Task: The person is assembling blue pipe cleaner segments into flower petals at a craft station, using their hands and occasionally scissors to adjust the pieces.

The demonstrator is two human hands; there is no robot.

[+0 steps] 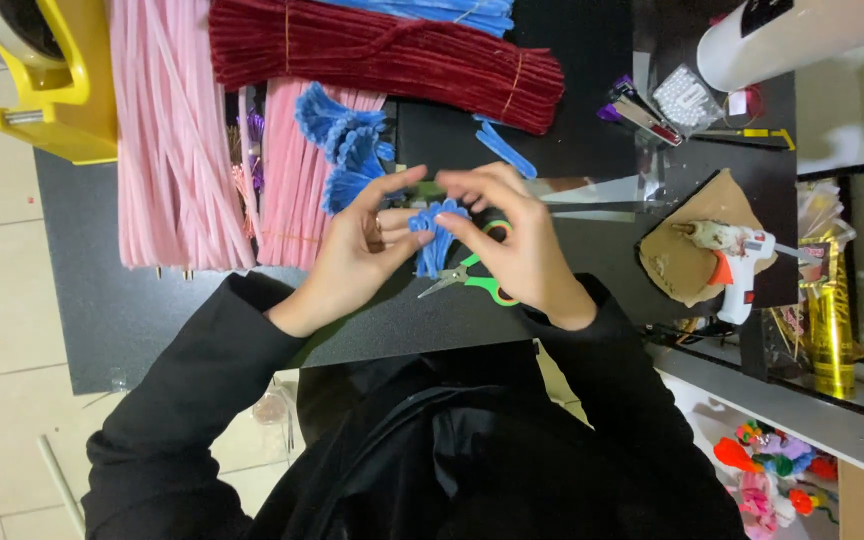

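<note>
Both hands meet over the black table (132, 300) around a small blue pipe-cleaner bundle (434, 240). My left hand (357, 250) pinches its top from the left, a ring on one finger. My right hand (512, 235) pinches it from the right, fingers curled over it. The bundle's loose ends hang down toward me. Green-handled scissors (472, 278) lie on the table just under my right hand, partly hidden by it. A pile of finished blue folded pieces (347, 140) sits just beyond my left hand.
Pink pipe-cleaner bundles (177, 130) lie at the left, a dark red bundle (382, 55) at the back, loose blue stems (502, 148) near it. A white glue gun (737, 250) rests on cardboard at the right. A yellow object (62, 90) stands at far left.
</note>
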